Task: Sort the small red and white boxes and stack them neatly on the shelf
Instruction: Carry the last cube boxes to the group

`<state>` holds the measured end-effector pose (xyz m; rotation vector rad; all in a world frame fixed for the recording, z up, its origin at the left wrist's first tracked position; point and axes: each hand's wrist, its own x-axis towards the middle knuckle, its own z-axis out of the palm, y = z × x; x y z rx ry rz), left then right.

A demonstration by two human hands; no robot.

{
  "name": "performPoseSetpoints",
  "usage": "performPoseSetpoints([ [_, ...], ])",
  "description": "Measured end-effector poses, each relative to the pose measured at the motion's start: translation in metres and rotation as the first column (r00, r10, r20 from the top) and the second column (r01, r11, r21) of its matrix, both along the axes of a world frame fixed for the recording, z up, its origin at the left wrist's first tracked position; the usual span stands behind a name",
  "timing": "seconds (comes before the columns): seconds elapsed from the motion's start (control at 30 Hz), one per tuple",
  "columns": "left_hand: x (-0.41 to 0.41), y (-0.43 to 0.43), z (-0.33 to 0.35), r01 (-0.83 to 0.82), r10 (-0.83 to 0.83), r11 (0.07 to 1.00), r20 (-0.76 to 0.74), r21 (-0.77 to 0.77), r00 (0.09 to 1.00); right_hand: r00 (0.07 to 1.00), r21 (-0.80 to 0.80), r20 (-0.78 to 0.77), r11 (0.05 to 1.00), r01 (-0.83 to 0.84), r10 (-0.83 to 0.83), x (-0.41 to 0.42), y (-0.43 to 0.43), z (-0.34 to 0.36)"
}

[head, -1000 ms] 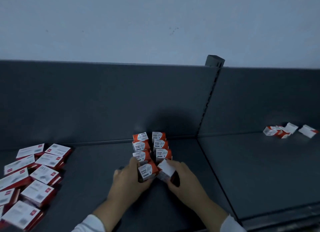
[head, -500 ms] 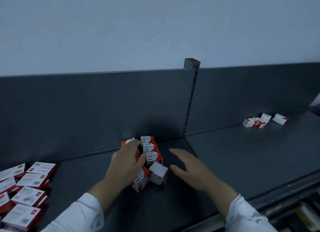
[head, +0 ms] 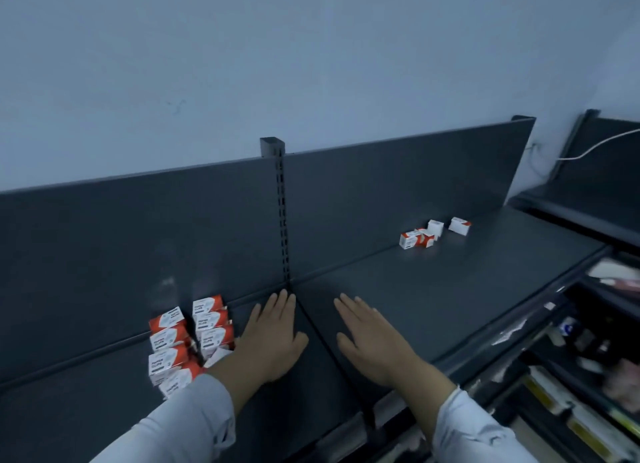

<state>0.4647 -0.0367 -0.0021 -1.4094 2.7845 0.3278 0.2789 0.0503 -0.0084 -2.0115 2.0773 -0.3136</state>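
On shelf point(head: 450, 307): roughly eight boxes point(head: 187, 338), two rows; left hand point(head: 273, 341), right hand point(head: 374, 345): grip spread flat.

Left hand point(head: 273, 339): palm down, fingers straight and held together, pointing away from the body. The thumb is spread out to the right. It holds nothing.

Right hand point(head: 375, 341): palm down, fingers straight and close together, angled forward and to the left. The thumb sticks out on the left side. It holds nothing.

The hands are side by side and do not touch. Both forearms reach forward, with the left sleeve point(head: 183, 424) and right sleeve point(head: 478, 428) ending near the wrists.
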Motion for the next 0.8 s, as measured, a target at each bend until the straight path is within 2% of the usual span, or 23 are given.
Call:
performPoseSetpoints([
  [0.27, -0.107, 0.052, 0.005, 0.042, -0.041, 0.993, -0.014, 0.115, 0.999, 0.999, -0.007, -0.040, 0.999, 0.031, -0.032, -0.102, 0.053, 0.011],
  [0.47, -0.189, 0.096, 0.006, 0.045, -0.038, 0.994, -0.072, 0.100, 0.997, 0.996, 0.018, -0.075, 0.999, 0.049, -0.048, -0.185, 0.097, 0.017],
  [0.8, -0.274, 0.121, 0.001, 0.051, -0.049, 0.992, -0.019, 0.117, 0.999, 0.998, 0.067, -0.023, 0.996, 0.054, -0.052, -0.267, 0.128, 0.005],
])
